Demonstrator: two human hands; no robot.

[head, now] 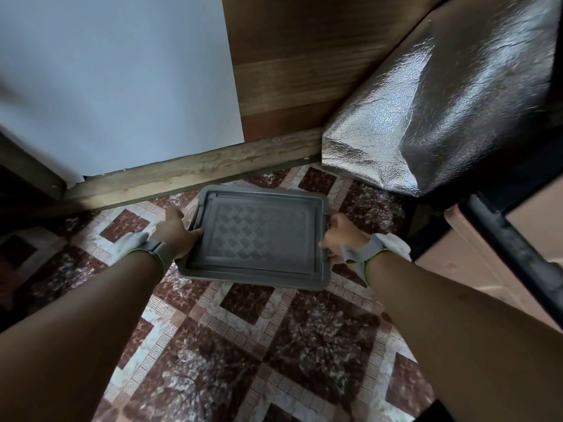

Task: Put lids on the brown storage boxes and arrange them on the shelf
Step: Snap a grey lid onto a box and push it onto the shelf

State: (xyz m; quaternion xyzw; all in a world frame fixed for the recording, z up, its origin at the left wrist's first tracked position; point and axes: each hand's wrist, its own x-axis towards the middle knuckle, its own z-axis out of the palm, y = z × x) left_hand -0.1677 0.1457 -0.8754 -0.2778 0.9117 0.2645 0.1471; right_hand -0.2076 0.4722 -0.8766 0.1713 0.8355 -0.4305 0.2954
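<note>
A grey-brown rectangular lid [259, 239], its top panel moulded in a woven diamond pattern inside a raised rim, is held level between both hands above the patterned floor [243, 345], with a glimpse of the box [191, 215] beneath it showing only at the lid's left edge. The left hand [178, 234] grips the left short edge, thumb curled over the rim and the other fingers hidden underneath. The right hand [342, 237] holds the right short edge with its fingers curled round the rim. Each wrist wears a pale grey strap with a white device on it. Just beyond the lid runs a worn wooden baseboard [195, 170], with a white panel [115, 80] and a brown wood-grain panel [289, 65] rising above it. To the right a crinkled silver foil-covered bag [426, 117] slopes down to the floor, near the lid but apart from it, and a dark bar [511, 254] crosses pale boards at the far right.
</note>
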